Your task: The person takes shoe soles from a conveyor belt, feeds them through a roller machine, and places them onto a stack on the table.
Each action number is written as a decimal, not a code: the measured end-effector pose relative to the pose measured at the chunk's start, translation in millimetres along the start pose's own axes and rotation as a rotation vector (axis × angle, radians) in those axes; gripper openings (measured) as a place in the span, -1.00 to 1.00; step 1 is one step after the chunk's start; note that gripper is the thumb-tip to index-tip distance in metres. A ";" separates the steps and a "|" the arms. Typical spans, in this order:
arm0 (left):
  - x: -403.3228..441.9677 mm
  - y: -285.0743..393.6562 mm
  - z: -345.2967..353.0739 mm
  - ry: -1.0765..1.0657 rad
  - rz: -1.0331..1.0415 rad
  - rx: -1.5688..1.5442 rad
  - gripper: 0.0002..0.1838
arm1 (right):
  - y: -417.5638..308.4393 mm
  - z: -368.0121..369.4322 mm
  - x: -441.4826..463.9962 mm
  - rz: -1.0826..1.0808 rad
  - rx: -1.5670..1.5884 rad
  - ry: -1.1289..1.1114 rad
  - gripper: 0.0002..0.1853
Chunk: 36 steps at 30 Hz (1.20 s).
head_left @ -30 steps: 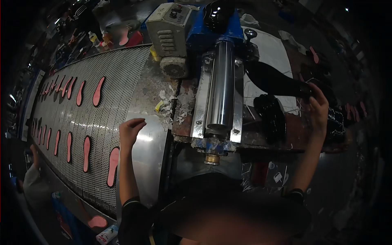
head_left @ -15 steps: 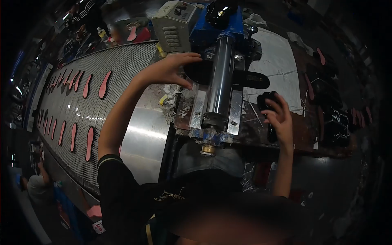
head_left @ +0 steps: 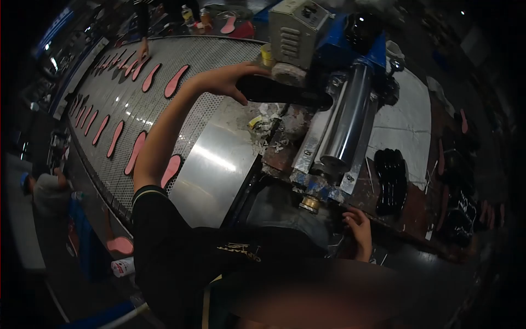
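Observation:
My left hand (head_left: 233, 79) grips one end of a black shoe sole (head_left: 282, 93). The sole's far tip lies close to the left side of the steel roller (head_left: 350, 115) on the machine. Below the roller's brass end fitting (head_left: 309, 204), my right hand (head_left: 359, 230) hangs with its fingers loosely bent and apart, holding nothing. Glossy black soles (head_left: 390, 181) rest on the bench to the right of the roller.
Rows of pink insoles (head_left: 176, 81) lie on the mesh conveyor (head_left: 219, 52) at left. Another person's hand (head_left: 143, 49) reaches over its far side. A grey vented box (head_left: 298, 35) stands beside the blue machine. White paper (head_left: 405, 120) covers part of the bench.
The sole, under the roller before, is now on its left side in my left hand. My right hand has dropped from the glossy soles toward the bench's front. The view has turned left.

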State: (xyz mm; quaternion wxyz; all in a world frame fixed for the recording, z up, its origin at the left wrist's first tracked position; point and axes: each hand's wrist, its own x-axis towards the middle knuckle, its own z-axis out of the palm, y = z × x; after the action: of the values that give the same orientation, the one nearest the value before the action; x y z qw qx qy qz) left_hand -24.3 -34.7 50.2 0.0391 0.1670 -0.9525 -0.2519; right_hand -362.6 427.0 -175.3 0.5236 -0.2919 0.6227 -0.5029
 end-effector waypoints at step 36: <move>-156.4 -104.9 278.1 1.043 -0.991 0.161 -0.63 | 158.8 28.9 40.4 0.515 -0.672 -0.465 -0.35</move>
State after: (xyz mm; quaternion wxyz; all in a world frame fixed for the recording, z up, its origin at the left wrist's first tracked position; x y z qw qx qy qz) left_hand 110.1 62.2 -242.0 0.3573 0.6798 -0.6379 -0.0565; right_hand -320.7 433.2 -336.2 0.6333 -0.3859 0.6690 -0.0493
